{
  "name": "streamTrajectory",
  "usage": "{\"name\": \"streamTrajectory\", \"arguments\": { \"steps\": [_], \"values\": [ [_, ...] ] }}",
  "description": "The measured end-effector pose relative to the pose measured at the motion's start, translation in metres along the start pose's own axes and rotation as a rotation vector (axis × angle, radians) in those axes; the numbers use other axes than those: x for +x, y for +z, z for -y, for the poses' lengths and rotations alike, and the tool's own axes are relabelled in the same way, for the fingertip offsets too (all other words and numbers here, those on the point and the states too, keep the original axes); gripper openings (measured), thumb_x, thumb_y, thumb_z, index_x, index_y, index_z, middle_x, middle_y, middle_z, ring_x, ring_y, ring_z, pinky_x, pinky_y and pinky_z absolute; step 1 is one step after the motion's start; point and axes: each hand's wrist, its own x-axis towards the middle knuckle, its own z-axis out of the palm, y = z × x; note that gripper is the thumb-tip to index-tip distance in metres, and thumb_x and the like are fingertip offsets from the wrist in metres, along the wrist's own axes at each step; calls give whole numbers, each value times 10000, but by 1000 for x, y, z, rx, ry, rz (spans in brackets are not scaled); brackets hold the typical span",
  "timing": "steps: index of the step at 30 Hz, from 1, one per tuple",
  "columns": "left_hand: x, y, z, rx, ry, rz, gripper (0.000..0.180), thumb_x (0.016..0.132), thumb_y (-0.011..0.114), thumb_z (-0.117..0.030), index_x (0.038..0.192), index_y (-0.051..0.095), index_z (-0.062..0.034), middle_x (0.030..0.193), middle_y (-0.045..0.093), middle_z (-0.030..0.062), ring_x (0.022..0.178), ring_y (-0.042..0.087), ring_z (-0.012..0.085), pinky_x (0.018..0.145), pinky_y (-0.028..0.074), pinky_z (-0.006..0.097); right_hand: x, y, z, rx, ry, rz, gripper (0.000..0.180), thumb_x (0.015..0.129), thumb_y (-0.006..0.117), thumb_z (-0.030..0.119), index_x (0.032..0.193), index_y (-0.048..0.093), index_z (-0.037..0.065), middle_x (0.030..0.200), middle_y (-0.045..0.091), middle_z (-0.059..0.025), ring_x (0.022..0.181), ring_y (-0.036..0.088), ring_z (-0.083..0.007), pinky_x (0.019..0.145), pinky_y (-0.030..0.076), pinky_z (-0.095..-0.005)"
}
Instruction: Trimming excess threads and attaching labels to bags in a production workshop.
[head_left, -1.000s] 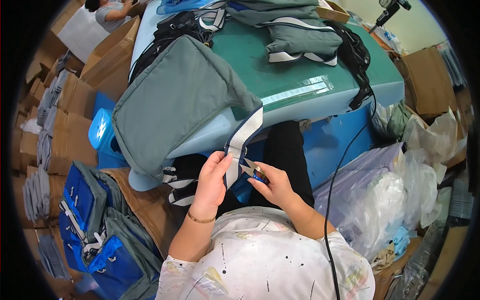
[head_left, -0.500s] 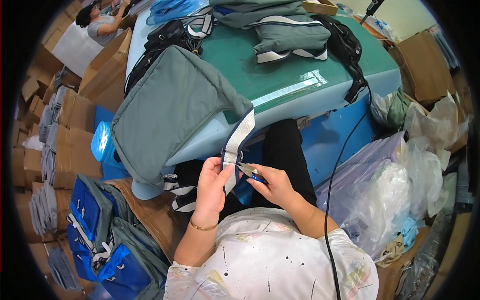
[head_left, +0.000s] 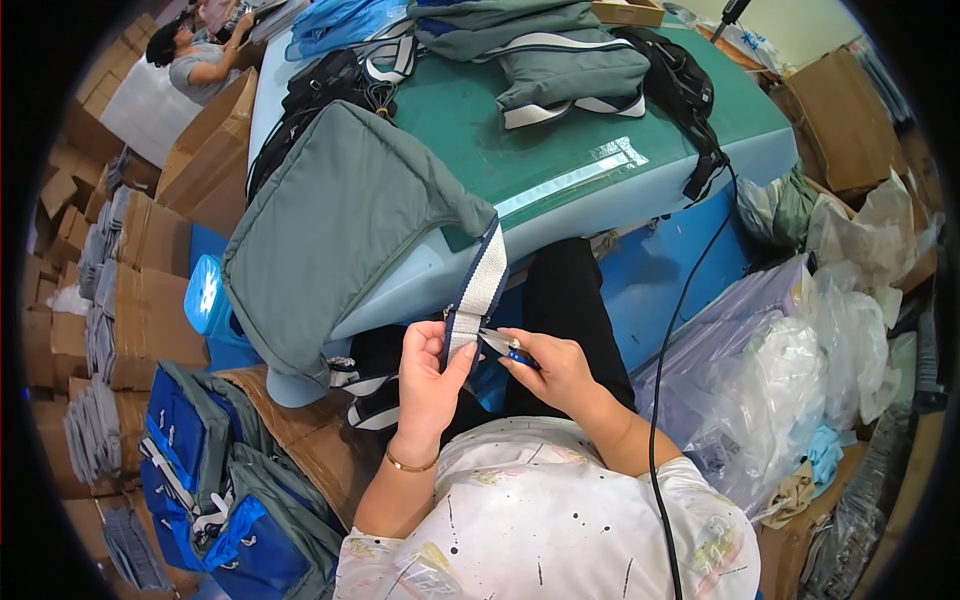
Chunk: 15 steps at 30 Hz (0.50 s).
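A grey padded bag (head_left: 335,225) hangs over the near left corner of the green-topped table (head_left: 600,150). Its white webbing strap (head_left: 480,290) with navy edges runs down from the bag into my lap. My left hand (head_left: 430,375) pinches the strap's lower part between thumb and fingers. My right hand (head_left: 555,370) grips small blue-handled snips (head_left: 505,347) whose tip touches the strap's edge beside my left thumb.
More grey bags (head_left: 560,60) and black bags (head_left: 320,85) lie on the table. Blue and grey bags (head_left: 215,490) are stacked at my lower left, cardboard boxes (head_left: 140,290) beyond. Clear plastic bags (head_left: 790,380) pile up at right. A black cable (head_left: 665,350) hangs down. Another person (head_left: 200,55) works far left.
My hands and the strap have stayed together with little movement; the snips' tip has stayed at the strap's edge. The view has tilted slightly, showing more of the table.
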Motion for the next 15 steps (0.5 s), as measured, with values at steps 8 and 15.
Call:
{"name": "streamTrajectory", "arguments": {
  "steps": [8,15],
  "values": [
    [0,0,-1,-10,-3,9,255,853,576,63,1045,423,-6,968,603,97,857,591,111,771,495,231,0,-2,-2,-54,-40,-7,314,784,703,191,1049,626,41,742,637,-83,579,619,-205,512,489,-278],
    [2,-1,1,-100,-43,34,251,856,582,42,1048,429,-8,989,606,111,860,600,132,783,508,262,1,-4,-1,-27,-37,1,285,786,695,168,1034,633,39,783,657,-99,607,636,-221,529,503,-282]
  ]
}}
